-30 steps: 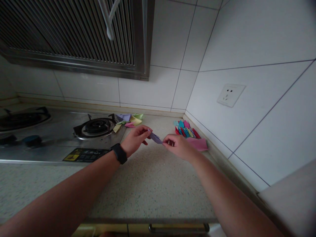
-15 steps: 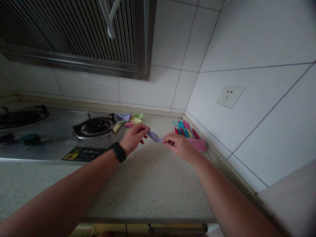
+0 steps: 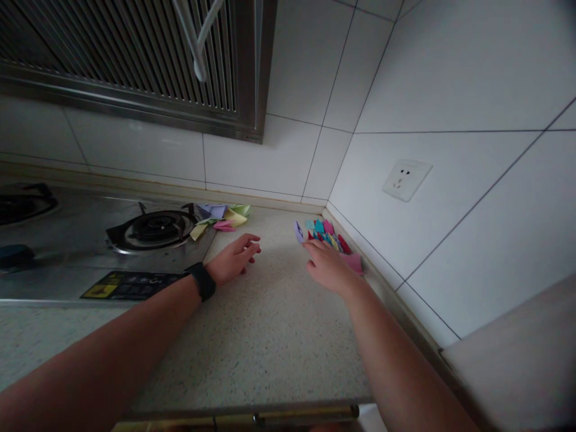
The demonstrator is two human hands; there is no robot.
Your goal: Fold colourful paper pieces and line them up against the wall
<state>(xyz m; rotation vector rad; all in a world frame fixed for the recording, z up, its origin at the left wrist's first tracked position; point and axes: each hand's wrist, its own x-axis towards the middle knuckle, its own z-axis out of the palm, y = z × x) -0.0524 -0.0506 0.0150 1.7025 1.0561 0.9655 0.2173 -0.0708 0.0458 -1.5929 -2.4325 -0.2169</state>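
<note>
A folded purple paper boat [image 3: 298,231] stands at the left edge of the colourful paper group. My right hand [image 3: 327,265] reaches over the counter just in front of it, index fingertip at the boat's near end; thumb and index are apart. Whether that fingertip touches the paper is hard to tell. My left hand [image 3: 234,259], with a black watch [image 3: 203,281] on its wrist, hovers over the counter, empty, fingers loosely spread. Small folded papers in blue, pink, red and yellow [image 3: 330,235] lie beyond my right hand, which partly hides them. A pink paper piece [image 3: 353,263] lies beside it.
Folded papers in purple, green, yellow and pink [image 3: 225,216] lie at the stove's right edge, next to a burner [image 3: 159,228]. A range hood [image 3: 180,114] hangs above. Tiled walls meet at the back corner, with a socket [image 3: 407,179] on the right one.
The purple paper boat, earlier stretched between both hands, has gone to the right beside the paper group. My left hand has let go of it, and the view has turned slightly right.
</note>
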